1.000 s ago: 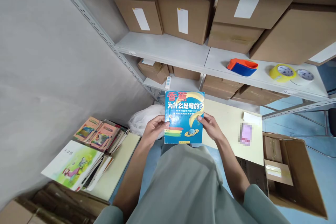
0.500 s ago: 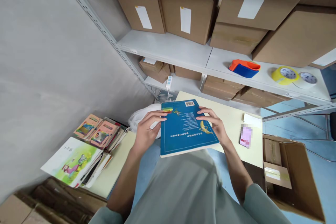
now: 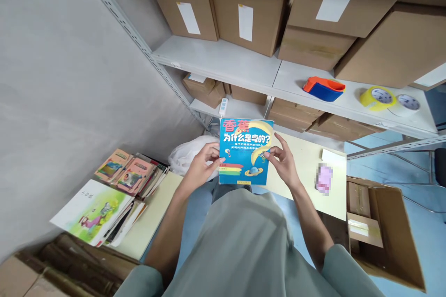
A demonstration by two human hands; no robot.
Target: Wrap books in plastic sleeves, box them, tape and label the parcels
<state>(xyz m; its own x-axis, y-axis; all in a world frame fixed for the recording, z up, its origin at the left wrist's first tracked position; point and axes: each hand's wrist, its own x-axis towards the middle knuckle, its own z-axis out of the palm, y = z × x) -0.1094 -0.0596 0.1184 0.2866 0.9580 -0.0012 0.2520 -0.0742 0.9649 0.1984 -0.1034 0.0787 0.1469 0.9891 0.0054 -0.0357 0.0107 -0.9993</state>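
The blue book [image 3: 244, 163] is held up in front of the person's body, cover facing the head camera, between both hands. The left hand [image 3: 206, 163] is partly closed on its left edge, thumb on the cover. The right hand [image 3: 283, 161] pinches the right edge, thumb on the cover and index finger raised clear. Behind the book to the right is a bench [image 3: 303, 178] bearing a pixelated pink item [image 3: 324, 179]. A white bag [image 3: 188, 153] sits left of the book; further left, a pile of books [image 3: 94, 211] lies on another bench [image 3: 153, 211]. Beyond, a shelf [image 3: 212, 58] carries cartons [image 3: 249, 14] and tape rolls [image 3: 378, 98]. An open box [image 3: 400, 236] stands at far right.
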